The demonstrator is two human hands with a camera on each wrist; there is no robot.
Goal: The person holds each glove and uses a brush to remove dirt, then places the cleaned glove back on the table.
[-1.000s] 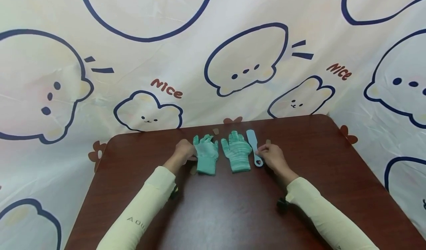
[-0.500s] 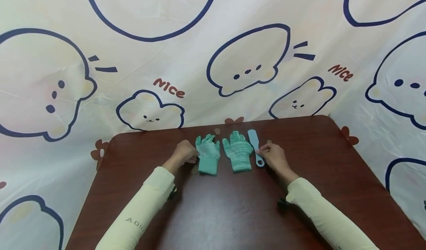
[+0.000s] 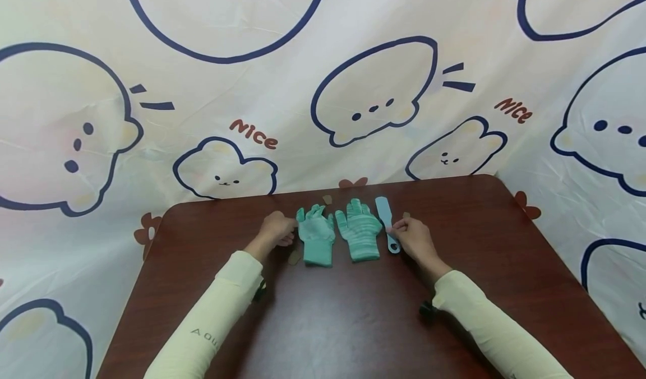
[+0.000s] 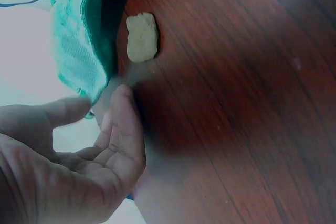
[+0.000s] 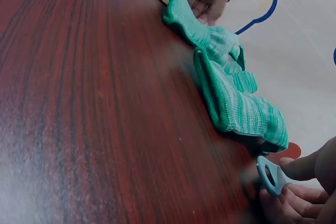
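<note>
Two green knitted gloves lie side by side near the far edge of the table: the left glove (image 3: 317, 237) with a pale palm, the right glove (image 3: 359, 233) striped. Beside the left glove is my left hand (image 3: 276, 229), its fingers loosely bent; the left wrist view shows thumb and fingers apart with nothing between them. Whether a fingertip touches the glove I cannot tell. My right hand (image 3: 415, 237) pinches the handle of a light-blue spatula (image 3: 383, 209) lying right of the gloves. The spatula's holed handle end (image 5: 269, 174) shows between thumb and fingers in the right wrist view.
A flat tan clay-like piece (image 4: 142, 38) lies by the left glove's cuff. Similar small tan pieces sit behind the gloves (image 3: 327, 199) and beyond the right hand (image 3: 406, 215). A printed cloth (image 3: 298, 87) hangs behind the dark wooden table (image 3: 333, 323).
The left glove has shifted slightly right, and my left hand has drawn slightly left from it. More of the tan piece by its cuff shows. My right hand and the spatula stay nearly still.
</note>
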